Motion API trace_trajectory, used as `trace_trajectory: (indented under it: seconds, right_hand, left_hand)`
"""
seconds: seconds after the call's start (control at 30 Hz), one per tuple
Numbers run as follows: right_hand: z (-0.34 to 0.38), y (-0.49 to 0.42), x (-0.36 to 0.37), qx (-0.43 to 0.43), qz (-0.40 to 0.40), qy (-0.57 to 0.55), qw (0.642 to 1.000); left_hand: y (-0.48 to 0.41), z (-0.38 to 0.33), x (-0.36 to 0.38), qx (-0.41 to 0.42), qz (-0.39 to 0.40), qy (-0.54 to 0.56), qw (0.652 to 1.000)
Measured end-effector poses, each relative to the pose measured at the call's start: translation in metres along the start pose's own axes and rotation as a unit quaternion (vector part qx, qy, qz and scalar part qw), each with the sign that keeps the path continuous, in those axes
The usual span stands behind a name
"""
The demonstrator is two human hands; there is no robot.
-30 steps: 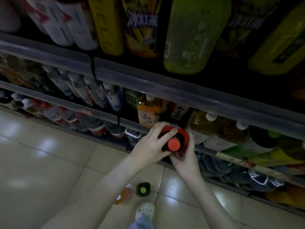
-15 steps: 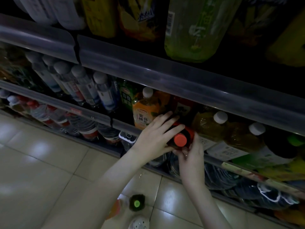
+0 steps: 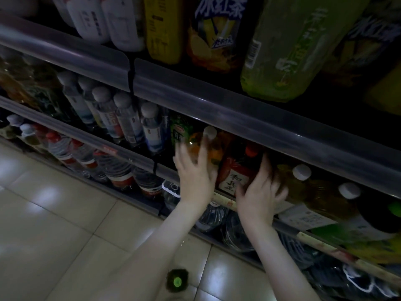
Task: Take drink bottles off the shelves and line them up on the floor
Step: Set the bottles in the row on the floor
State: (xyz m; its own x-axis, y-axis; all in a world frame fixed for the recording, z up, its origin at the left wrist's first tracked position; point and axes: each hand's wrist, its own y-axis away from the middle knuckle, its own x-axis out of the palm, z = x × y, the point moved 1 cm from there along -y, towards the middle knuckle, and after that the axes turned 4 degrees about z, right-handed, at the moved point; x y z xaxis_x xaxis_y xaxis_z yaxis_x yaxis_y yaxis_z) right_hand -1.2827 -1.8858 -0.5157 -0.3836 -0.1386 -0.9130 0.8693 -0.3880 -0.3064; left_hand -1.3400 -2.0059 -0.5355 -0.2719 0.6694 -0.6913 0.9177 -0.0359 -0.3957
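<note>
Red btl (image 3: pixel 235 168), w/ red cap and a white label patch bearing black characters, is seen standing on the mid shelf (image 3: pixel 225 200), under the top rail (image 3: pixel 238 120). It is set btwn an orange btl (image 3: pixel 217 152) on its left and an amber btl (image 3: pixel 308 192) on its right.

It is flanked by both hands. L hand (image 3: pixel 195 179) is held just left of it, fingers straight and spread wide, blurred, laid over the front of the orange btl; nothing is gripped. R hand (image 3: pixel 259 196) is placed at the red btl's lower right, thumb raised along its right side. The other fingers are splayed toward the amber btl and smeared by blur, so whether the red btl is gripped can't be told. The label patch is left showing in the gap btwn the hands.

Further left on the mid shelf, water btls (image 3: pixel 130 127) w/ grey caps are lined up. Above the top rail a big green btl (image 3: pixel 293 51) is seen. Below the mid shelf, clear btls (image 3: pixel 117 172) are packed in. On the tiled floor (image 3: pixel 65 224), by the L forearm, one green-cap btl (image 3: pixel 176 280) is stood upright. Light is dim throughout.
</note>
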Motion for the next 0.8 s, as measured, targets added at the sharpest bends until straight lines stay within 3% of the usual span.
trace_trajectory:
  seconds: [0.1, 0.23, 0.4, 0.53, 0.63, 0.8]
  right_hand:
    - [0.007, -0.009, -0.001, -0.035, 0.09, 0.051, 0.994]
    - [0.003, -0.019, 0.002, -0.061, 0.069, 0.148, 0.985]
    - [-0.005, -0.017, 0.002, -0.053, 0.011, 0.147, 0.988]
    - [0.011, -0.015, -0.005, -0.031, 0.123, 0.169, 0.977]
    - [0.018, 0.0, -0.028, -0.024, 0.157, 0.126, 0.979]
    - [0.046, 0.027, -0.103, -0.11, 0.102, -0.046, 0.988]
  left_hand:
    - [-0.012, 0.012, -0.002, -0.106, 0.119, 0.094, 0.983]
    - [-0.013, 0.005, -0.002, -0.12, 0.116, 0.107, 0.98]
    - [-0.009, 0.001, 0.005, -0.102, 0.133, 0.103, 0.98]
    - [-0.007, 0.001, -0.003, -0.116, 0.17, 0.143, 0.968]
    - [0.004, -0.017, -0.028, -0.116, 0.228, 0.098, 0.962]
    - [0.006, -0.061, -0.114, -0.054, 0.179, 0.105, 0.977]
